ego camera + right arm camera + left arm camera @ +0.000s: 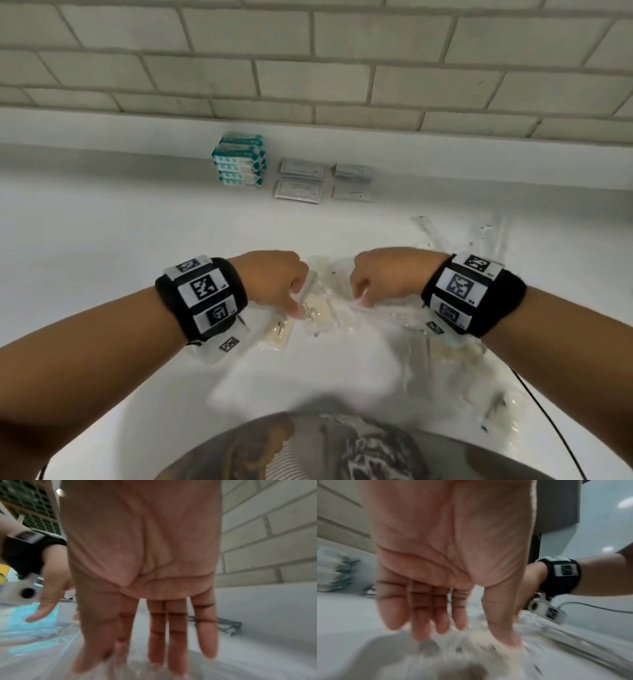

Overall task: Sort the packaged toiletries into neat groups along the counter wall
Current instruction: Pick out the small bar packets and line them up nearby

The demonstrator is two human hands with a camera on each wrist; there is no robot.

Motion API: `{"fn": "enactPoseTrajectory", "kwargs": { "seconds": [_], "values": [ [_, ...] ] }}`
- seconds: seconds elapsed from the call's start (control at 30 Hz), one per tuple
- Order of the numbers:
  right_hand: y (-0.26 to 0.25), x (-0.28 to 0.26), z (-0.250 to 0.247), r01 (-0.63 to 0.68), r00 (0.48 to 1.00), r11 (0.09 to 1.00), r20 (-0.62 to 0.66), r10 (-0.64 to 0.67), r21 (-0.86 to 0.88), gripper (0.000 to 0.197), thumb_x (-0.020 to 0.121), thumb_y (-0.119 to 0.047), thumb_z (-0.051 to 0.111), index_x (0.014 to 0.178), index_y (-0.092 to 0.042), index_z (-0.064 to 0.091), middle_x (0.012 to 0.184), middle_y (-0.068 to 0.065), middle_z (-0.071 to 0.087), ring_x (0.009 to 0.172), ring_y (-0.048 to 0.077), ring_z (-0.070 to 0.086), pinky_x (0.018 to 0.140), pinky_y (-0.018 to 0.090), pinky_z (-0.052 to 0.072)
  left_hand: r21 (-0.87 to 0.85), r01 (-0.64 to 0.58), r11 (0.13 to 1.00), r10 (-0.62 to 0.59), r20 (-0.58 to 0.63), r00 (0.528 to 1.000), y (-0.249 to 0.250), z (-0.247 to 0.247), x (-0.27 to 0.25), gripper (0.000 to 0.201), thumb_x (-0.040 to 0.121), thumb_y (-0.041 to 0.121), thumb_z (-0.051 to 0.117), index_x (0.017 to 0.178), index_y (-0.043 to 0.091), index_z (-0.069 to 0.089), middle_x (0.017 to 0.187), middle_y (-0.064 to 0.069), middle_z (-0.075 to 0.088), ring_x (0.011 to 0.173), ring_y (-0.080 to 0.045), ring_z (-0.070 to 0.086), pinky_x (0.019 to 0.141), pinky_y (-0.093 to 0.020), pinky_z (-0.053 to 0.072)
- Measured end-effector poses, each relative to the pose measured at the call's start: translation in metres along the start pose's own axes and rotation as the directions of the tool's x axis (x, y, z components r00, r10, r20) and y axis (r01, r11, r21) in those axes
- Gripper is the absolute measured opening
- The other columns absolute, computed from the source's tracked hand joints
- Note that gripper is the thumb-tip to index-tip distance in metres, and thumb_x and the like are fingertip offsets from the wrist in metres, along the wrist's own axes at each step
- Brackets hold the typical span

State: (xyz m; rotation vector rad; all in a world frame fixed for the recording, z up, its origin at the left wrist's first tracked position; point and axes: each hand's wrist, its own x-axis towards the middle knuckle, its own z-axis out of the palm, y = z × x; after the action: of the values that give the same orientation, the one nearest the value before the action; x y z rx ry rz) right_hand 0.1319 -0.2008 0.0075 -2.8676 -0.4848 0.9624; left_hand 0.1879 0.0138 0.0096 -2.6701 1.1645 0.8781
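Wall: pale brick-pattern tile, grey grout, rising behind a low white ledge.

Counter: white, smooth, running the width of the head view.

Person: two bare forearms, each with a black wristband carrying black-and-white square markers; patterned shirt at the bottom edge.

Left hand: over the loose pile at mid-counter, fingers pointing down and nearly straight in the left wrist view, thumb tip touching a beige packet. No closed grasp visible.

Right hand: near the left hand, fingers long and straight in the right wrist view, tips on crinkled clear plastic. Nothing gripped.

Loose pile: clear-wrapped packets, some with beige contents, scattered under and right of both hands; blurred.

Teal-and-white boxes: one stack, against the ledge, left of the other sorted groups.

White sachets: flat, overlapping, in a short column just right of the boxes.

Small white cartons: a second column, just right of the sachets.
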Motion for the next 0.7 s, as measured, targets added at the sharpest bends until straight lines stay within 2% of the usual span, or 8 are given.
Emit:
{"fn": "enactPoseTrajectory", "kwargs": {
  "seconds": [0.1, 0.17, 0.3, 0.37, 0.43, 0.53, 0.63, 0.7],
  "values": [
    [-0.01, -0.007, -0.004, -0.165, 0.973, 0.975, -0.188, 0.136, -0.149, 0.015, 0.089, -0.025, 0.055, 0.095, -0.02, 0.068, 0.099, -0.002, 0.058, 0.086, 0.019, 0.059, 0.069, 0.03, 0.049, 0.013, 0.166, 0.986, -0.165, -0.03, 0.986, 0.009, 0.023, -0.025, 0.063, 0.072, 0.077, 0.055, 0.102, 0.022, 0.045, 0.103, 0.003, 0.053, 0.087, -0.017, 0.054, 0.073, -0.032, 0.044],
    [-0.033, -0.006, -0.003, -0.188, 0.942, 0.976, -0.3, 0.149, -0.105, 0.023, 0.092, -0.03, 0.047, 0.083, -0.014, 0.061, 0.087, 0.0, 0.055, 0.083, 0.023, 0.058, 0.064, 0.031, 0.044, -0.012, 0.248, 0.969, -0.248, -0.052, 0.967, 0.015, 0.039, -0.034, 0.07, 0.071, 0.079, 0.054, 0.105, 0.019, 0.05, 0.1, 0.003, 0.059, 0.086, -0.018, 0.058, 0.072, -0.031, 0.047],
    [-0.092, -0.003, 0.016, -0.226, 0.936, 0.965, -0.246, 0.252, 0.13, 0.045, 0.087, -0.056, 0.051, 0.063, -0.018, 0.052, 0.065, -0.003, 0.053, 0.065, 0.018, 0.056, 0.054, 0.027, 0.038, -0.186, 0.294, 0.938, -0.318, -0.12, 0.94, 0.017, 0.053, -0.038, 0.048, 0.075, 0.058, 0.07, 0.1, 0.02, 0.058, 0.096, 0.001, 0.063, 0.086, -0.018, 0.061, 0.065, -0.027, 0.042],
    [-0.104, 0.003, 0.026, -0.272, 0.926, 0.948, -0.224, 0.304, 0.165, 0.042, 0.084, -0.058, 0.058, 0.068, -0.019, 0.055, 0.07, -0.003, 0.057, 0.071, 0.017, 0.06, 0.055, 0.026, 0.04, -0.273, 0.326, 0.905, -0.369, -0.119, 0.922, 0.012, 0.057, -0.035, 0.065, 0.072, 0.053, 0.075, 0.116, 0.013, 0.048, 0.1, 0.0, 0.06, 0.09, -0.02, 0.059, 0.069, -0.029, 0.044],
    [-0.106, 0.01, 0.032, -0.36, 0.884, 0.9, -0.218, 0.413, 0.244, 0.045, 0.08, -0.055, 0.068, 0.094, -0.013, 0.058, 0.092, 0.0, 0.063, 0.088, 0.021, 0.064, 0.064, 0.028, 0.046, -0.347, 0.341, 0.874, -0.398, -0.107, 0.911, 0.007, 0.061, -0.034, 0.081, 0.07, 0.05, 0.078, 0.127, 0.009, 0.037, 0.11, -0.001, 0.058, 0.097, -0.02, 0.058, 0.075, -0.03, 0.046],
    [-0.103, 0.009, 0.037, -0.423, 0.858, 0.859, -0.178, 0.482, 0.288, 0.065, 0.078, -0.045, 0.074, 0.124, -0.006, 0.048, 0.119, 0.01, 0.054, 0.104, 0.027, 0.062, 0.08, 0.034, 0.052, -0.345, 0.299, 0.89, -0.355, -0.11, 0.928, 0.004, 0.065, -0.032, 0.068, 0.073, 0.046, 0.077, 0.122, 0.012, 0.043, 0.108, 0.0, 0.056, 0.094, -0.019, 0.055, 0.076, -0.029, 0.042],
    [-0.097, 0.0, 0.043, -0.371, 0.882, 0.874, -0.177, 0.437, 0.313, 0.043, 0.083, -0.029, 0.069, 0.116, -0.007, 0.053, 0.115, 0.011, 0.053, 0.099, 0.028, 0.061, 0.077, 0.032, 0.051, -0.25, 0.219, 0.943, -0.267, -0.179, 0.947, 0.007, 0.062, -0.031, 0.047, 0.077, 0.046, 0.07, 0.106, 0.012, 0.054, 0.102, -0.004, 0.051, 0.09, -0.022, 0.054, 0.075, -0.031, 0.043],
    [-0.087, -0.011, 0.046, -0.333, 0.888, 0.868, -0.188, 0.42, 0.369, 0.029, 0.088, -0.017, 0.061, 0.114, -0.007, 0.054, 0.113, 0.009, 0.06, 0.097, 0.025, 0.06, 0.074, 0.03, 0.048, -0.178, 0.108, 0.978, -0.154, -0.276, 0.949, 0.01, 0.059, -0.026, 0.044, 0.079, 0.045, 0.063, 0.101, 0.007, 0.059, 0.102, -0.009, 0.053, 0.096, -0.029, 0.057, 0.083, -0.036, 0.045]
  ]
}}
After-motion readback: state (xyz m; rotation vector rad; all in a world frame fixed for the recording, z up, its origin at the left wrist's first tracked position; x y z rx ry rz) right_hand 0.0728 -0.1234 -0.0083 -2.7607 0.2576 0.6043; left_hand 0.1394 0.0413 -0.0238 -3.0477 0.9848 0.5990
